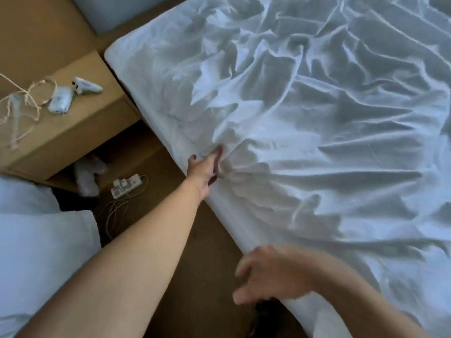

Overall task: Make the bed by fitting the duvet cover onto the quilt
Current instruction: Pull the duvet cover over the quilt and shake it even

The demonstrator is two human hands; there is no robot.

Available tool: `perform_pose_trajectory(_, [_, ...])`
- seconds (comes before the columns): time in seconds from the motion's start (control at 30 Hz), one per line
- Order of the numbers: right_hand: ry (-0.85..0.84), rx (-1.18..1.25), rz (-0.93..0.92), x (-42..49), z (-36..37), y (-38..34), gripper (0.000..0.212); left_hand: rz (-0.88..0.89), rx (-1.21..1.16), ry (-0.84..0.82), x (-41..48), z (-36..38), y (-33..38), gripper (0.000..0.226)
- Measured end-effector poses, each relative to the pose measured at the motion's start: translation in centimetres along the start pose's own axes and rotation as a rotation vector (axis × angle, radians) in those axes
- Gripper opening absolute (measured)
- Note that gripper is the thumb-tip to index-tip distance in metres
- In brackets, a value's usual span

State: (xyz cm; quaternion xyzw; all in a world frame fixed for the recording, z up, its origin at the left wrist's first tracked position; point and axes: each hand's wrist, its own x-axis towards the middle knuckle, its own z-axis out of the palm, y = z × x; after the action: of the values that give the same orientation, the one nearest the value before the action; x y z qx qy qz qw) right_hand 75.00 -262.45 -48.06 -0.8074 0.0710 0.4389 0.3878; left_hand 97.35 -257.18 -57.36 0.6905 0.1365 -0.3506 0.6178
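Duvet cover, white and heavily creased, lies spread over the bed and reaches its near side edge. I cannot tell from here whether the quilt is already inside it or underneath; only white cloth shows. My left hand is stretched out to that edge and pinches a bunch of the fabric, with folds fanning out from the grip. My right hand is blurred, fingers spread and loose, holding nothing, hovering just beside the bed edge closer to me.

I judge the cloth thin, light and limp: it will crumple rather than keep a shape, and it should slide easily over the mattress, so a single pinch will drag only a local ridge. A better hold would be along the hem or at a corner, both hands well apart, to pull it flat.

A bedside cabinet stands to the left, with a power strip on the floor below.
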Motion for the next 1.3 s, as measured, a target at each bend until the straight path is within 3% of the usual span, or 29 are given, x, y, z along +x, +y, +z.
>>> perform_pose_trajectory(0.07, [0.73,0.22,-0.044,3.7,-6.4,-1.3,0.047,-0.054,0.063,-0.114,1.5,0.9,-0.5,0.053])
perform_pose_trajectory(0.1, [0.974,0.216,0.0,5.7,-9.5,-1.5,0.057,-0.105,0.181,-0.206,1.5,0.7,-0.9,0.038])
perform_pose_trajectory(0.13, [1.028,0.197,0.108,8.0,-12.3,-1.2,0.069,-0.155,0.323,-0.327,1.7,0.0,-1.1,0.031])
perform_pose_trajectory(0.2, [0.851,0.238,0.33,12.2,-13.6,1.0,0.08,-0.201,0.582,-0.53,3.6,-2.7,0.1,0.032])
perform_pose_trajectory(0.23, [0.795,0.258,0.386,13.5,-12.9,2.4,0.077,-0.188,0.627,-0.507,5.9,-4.2,2.0,0.033])
perform_pose_trajectory(0.37, [0.869,0.359,0.499,16.4,-9.3,5.0,0.063,-0.081,0.159,0.062,19.2,-10.3,14.6,0.048])
perform_pose_trajectory(0.47, [0.781,0.229,0.636,17.8,-10.7,4.0,0.062,-0.033,-0.034,0.001,27.0,-12.2,23.3,0.063])
perform_pose_trajectory(0.53, [0.635,0.045,0.682,18.6,-12.1,3.5,0.061,-0.11,-0.082,-0.159,30.4,-12.0,26.6,0.062])
perform_pose_trajectory(0.6, [0.374,-0.092,0.683,19.1,-14.2,2.2,0.063,-0.158,-0.103,-0.302,31.5,-10.8,27.8,0.06])
perform_pose_trajectory(0.67, [0.044,-0.136,0.686,19.5,-17.6,-0.8,0.058,-0.126,-0.124,-0.259,31.6,-9.4,27.6,0.06])
perform_pose_trajectory(0.73, [-0.151,-0.103,0.751,19.8,-22.9,-4.9,0.037,-0.007,-0.077,-0.088,31.5,-9.7,26.7,0.05])
perform_pose_trajectory(0.8, [0.045,-0.035,0.787,20.7,-29.4,-8.6,0.024,0.125,0.084,0.033,31.3,-11.7,25.5,0.039])
perform_pose_trajectory(0.9, [0.936,0.213,0.607,25.7,-37.9,-12.4,0.039,0.113,0.383,0.003,30.4,-15.2,24.4,0.043])
perform_pose_trajectory(0.93, [1.125,0.305,0.561,28.2,-40.5,-13.1,0.056,0.047,0.52,-0.08,30.5,-16.0,24.6,0.044])
perform_pose_trajectory(1.0, [1.118,0.4,0.579,33.5,-44.3,-14.0,0.087,-0.132,0.921,-0.354,31.6,-17.5,27.0,0.047])
perform_pose_trajectory(1.07, [0.967,0.461,0.623,38.3,-45.4,-13.8,0.097,-0.215,1.321,-0.534,33.6,-18.3,32.0,0.052])
perform_pose_trajectory(1.1, [0.944,0.469,0.637,40.1,-45.2,-13.4,0.098,-0.131,1.41,-0.498,35.0,-17.9,35.0,0.054])
perform_pose_trajectory(1.2, [0.988,0.476,0.676,42.2,-44.3,-12.2,0.092,0.366,1.395,-0.189,39.8,-14.3,42.3,0.067])
perform_pose_trajectory(1.23, [0.998,0.485,0.672,42.3,-44.5,-12.0,0.088,0.421,1.44,-0.208,41.4,-12.3,43.5,0.075])
perform_pose_trajectory(1.3, [0.99,0.531,0.657,41.6,-45.0,-11.6,0.078,0.297,1.562,-0.373,43.7,-8.5,43.5,0.106])
